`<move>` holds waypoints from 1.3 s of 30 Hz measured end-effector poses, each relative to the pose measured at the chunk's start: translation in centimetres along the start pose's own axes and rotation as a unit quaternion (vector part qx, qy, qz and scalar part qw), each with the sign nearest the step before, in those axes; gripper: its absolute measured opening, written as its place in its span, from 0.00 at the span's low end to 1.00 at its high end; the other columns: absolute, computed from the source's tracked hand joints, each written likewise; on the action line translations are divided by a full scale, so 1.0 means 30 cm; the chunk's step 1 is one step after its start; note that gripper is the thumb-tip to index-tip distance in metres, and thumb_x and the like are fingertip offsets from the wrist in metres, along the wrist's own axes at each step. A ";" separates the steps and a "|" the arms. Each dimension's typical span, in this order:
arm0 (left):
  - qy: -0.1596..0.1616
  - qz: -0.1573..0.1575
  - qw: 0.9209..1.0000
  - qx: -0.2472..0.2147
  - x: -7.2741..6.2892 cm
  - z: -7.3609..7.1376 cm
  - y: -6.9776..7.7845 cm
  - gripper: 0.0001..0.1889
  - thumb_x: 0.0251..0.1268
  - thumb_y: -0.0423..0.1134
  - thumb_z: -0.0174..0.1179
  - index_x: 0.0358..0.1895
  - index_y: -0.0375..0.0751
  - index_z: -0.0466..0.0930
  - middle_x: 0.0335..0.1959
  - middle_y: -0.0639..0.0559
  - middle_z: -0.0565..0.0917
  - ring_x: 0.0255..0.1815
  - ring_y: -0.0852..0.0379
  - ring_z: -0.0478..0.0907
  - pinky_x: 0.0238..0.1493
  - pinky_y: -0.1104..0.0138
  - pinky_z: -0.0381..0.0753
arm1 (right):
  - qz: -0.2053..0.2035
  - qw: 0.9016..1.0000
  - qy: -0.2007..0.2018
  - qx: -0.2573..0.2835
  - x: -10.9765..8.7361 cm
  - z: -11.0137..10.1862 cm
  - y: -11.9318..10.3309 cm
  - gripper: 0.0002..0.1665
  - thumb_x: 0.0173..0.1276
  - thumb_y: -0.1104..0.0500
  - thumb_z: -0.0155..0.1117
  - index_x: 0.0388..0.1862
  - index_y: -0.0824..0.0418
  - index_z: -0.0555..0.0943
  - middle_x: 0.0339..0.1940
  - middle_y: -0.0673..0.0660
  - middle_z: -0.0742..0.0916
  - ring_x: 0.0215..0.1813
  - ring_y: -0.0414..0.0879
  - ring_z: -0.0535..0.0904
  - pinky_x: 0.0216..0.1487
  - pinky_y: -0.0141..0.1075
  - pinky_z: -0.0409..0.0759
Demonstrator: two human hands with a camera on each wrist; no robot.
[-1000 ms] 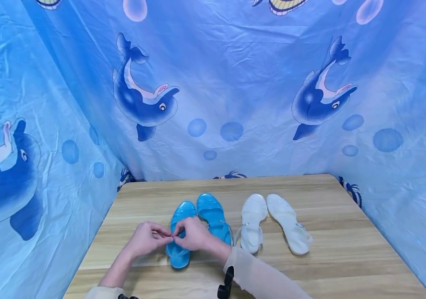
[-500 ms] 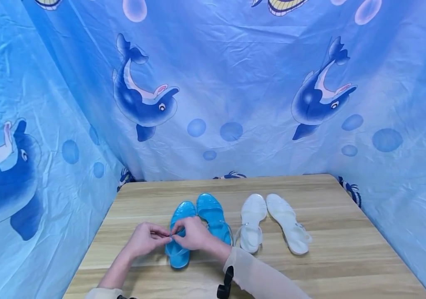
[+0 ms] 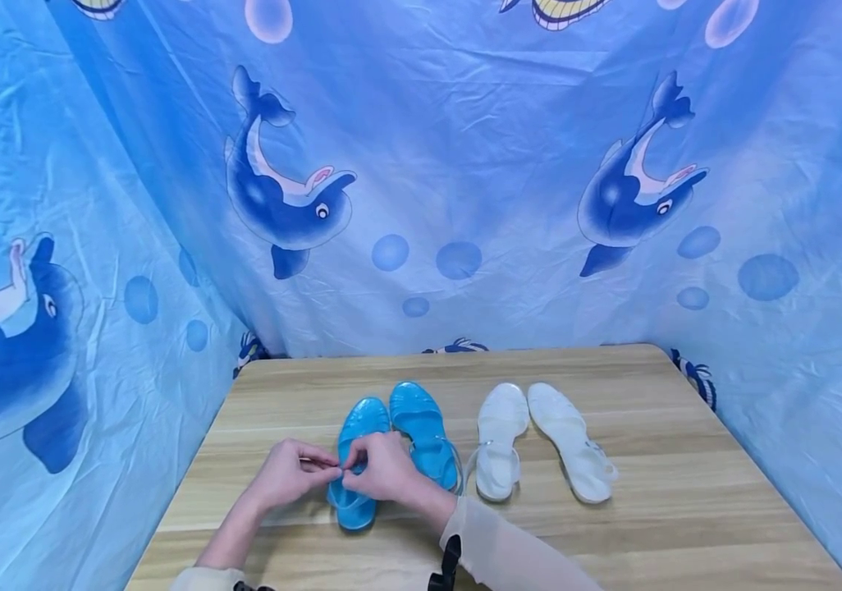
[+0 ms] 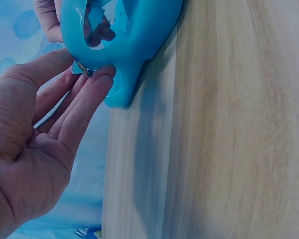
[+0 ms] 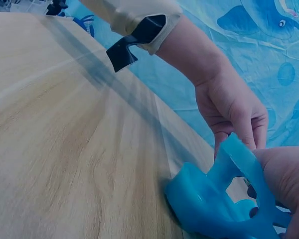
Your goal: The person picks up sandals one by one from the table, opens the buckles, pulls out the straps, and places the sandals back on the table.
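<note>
A glossy blue sandal (image 3: 363,419), the left one of a pair, lies on the table beneath both hands. My left hand (image 3: 284,474) pinches its strap from the left at the small metal buckle (image 4: 83,68), thumb on one side and fingertips on the other. From the right, my right hand (image 3: 384,469) pinches the same strap, its thumb and forefinger almost meeting the left fingertips. The strap's end is mostly hidden by the fingers. Close on the right lies the matching blue sandal (image 3: 415,404), partly behind my right hand.
Right of the blue pair lie two white sandals, one pointing straight ahead (image 3: 504,410) and one slanted (image 3: 557,417). All rest on a wood-grain table (image 3: 687,492). A blue dolphin-print curtain (image 3: 465,164) hangs behind and at both sides.
Both hands stay at the left blue sandal's strap, with only tiny shifts of the right fingertips. The sandals have not visibly moved.
</note>
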State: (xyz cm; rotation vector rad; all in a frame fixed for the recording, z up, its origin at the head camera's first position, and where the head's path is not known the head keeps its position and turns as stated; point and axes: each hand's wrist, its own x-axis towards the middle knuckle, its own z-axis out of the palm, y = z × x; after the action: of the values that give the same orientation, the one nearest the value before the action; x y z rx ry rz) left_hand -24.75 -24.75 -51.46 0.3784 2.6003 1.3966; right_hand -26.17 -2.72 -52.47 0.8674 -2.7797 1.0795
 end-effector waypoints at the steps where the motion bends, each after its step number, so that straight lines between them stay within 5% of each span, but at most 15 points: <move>1: 0.001 -0.002 1.000 0.000 0.001 0.000 0.000 0.14 0.65 0.42 0.76 0.45 0.35 0.93 0.40 0.44 0.94 0.38 0.57 0.92 0.39 0.69 0.90 | 0.000 1.000 0.001 -0.008 0.000 0.000 -0.002 0.07 0.65 0.52 0.78 0.29 0.42 0.88 0.25 0.34 0.85 0.33 0.27 0.74 0.54 0.39 0.72; 11: -0.006 -0.008 1.000 -0.006 -0.002 -0.002 0.004 0.14 0.64 0.43 0.77 0.45 0.36 0.93 0.39 0.44 0.94 0.37 0.58 0.92 0.39 0.69 0.90 | -0.017 1.000 -0.024 -0.003 0.013 -0.015 -0.005 0.04 0.71 0.51 0.76 0.42 0.44 0.94 0.37 0.35 0.93 0.45 0.25 0.84 0.58 0.36 0.73; 16: -0.009 -0.010 1.000 -0.010 -0.006 -0.001 -0.002 0.13 0.65 0.43 0.76 0.46 0.37 0.93 0.40 0.45 0.94 0.39 0.56 0.92 0.40 0.69 0.90 | 0.005 0.998 -0.034 0.046 -0.001 -0.015 0.001 0.05 0.70 0.54 0.77 0.43 0.48 0.95 0.36 0.38 0.93 0.40 0.25 0.84 0.43 0.22 0.81; 23: -0.006 -0.007 1.000 -0.013 -0.003 0.001 -0.006 0.13 0.66 0.44 0.76 0.46 0.38 0.93 0.40 0.45 0.94 0.39 0.55 0.92 0.39 0.70 0.89 | 0.024 0.999 -0.016 0.042 -0.019 -0.019 -0.002 0.04 0.69 0.53 0.78 0.41 0.47 0.95 0.34 0.38 0.93 0.35 0.24 0.82 0.36 0.21 0.79; 32: 0.002 0.002 1.000 0.000 0.002 0.002 -0.004 0.14 0.65 0.44 0.77 0.45 0.36 0.93 0.38 0.45 0.94 0.36 0.60 0.91 0.39 0.70 0.89 | 0.005 1.000 -0.017 0.016 -0.008 -0.016 -0.011 0.06 0.72 0.52 0.75 0.45 0.45 0.94 0.41 0.38 0.94 0.44 0.28 0.87 0.41 0.21 0.81; 39: -0.005 -0.001 1.000 -0.007 -0.003 -0.001 -0.006 0.14 0.65 0.43 0.76 0.46 0.37 0.93 0.40 0.44 0.94 0.38 0.58 0.92 0.40 0.69 0.90 | 0.011 0.999 -0.035 0.021 -0.011 -0.015 -0.013 0.06 0.72 0.52 0.76 0.44 0.48 0.95 0.37 0.40 0.94 0.36 0.25 0.83 0.36 0.20 0.79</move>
State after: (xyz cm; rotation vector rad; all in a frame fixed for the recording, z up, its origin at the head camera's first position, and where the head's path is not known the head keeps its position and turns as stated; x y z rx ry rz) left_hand -24.71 -24.91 -51.59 0.3796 2.5809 1.4064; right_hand -25.76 -2.50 -51.98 0.8987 -2.8384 1.1369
